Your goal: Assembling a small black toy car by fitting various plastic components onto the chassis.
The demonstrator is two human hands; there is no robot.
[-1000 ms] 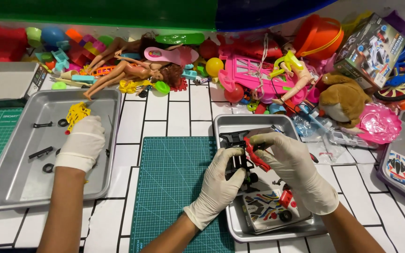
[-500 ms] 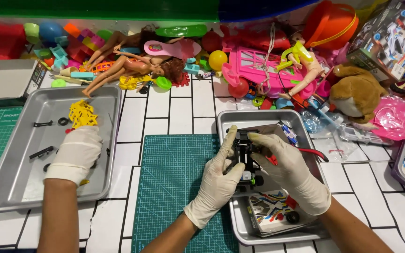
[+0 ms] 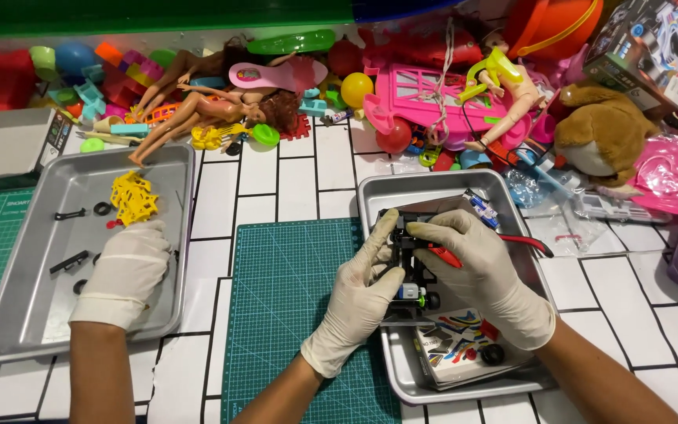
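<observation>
A: Layout, big to small?

B: White-tiled counter [image 3: 276,188], dark grout. Green gridded cutting mat [image 3: 292,314] at 6 o'clock. Two brushed-metal trays: left tray [image 3: 33,314] at 9, right tray [image 3: 433,188] at 3. Toy heap [image 3: 433,94] across 12: glossy plastic, dolls, a plush.

A: Hands?

B: Both in thin whitish gloves. Left hand [image 3: 362,294] and right hand [image 3: 484,271] over the right tray, grip of each closed round a small black toy chassis [image 3: 410,279], boxy, with small wheels. A red-handled tool [image 3: 512,239] runs under the right fingers. A third gloved hand [image 3: 123,271], another person's, lies flat in the left tray beside a yellow plastic part [image 3: 133,196].

A: Versus before?

B: Chassis turned, hands closer together. Third hand lower in its tray.

A: Unclear?

B: Chassis mostly covered by the fingers. A printed sheet [image 3: 457,345] is part hidden under the wrist.
</observation>
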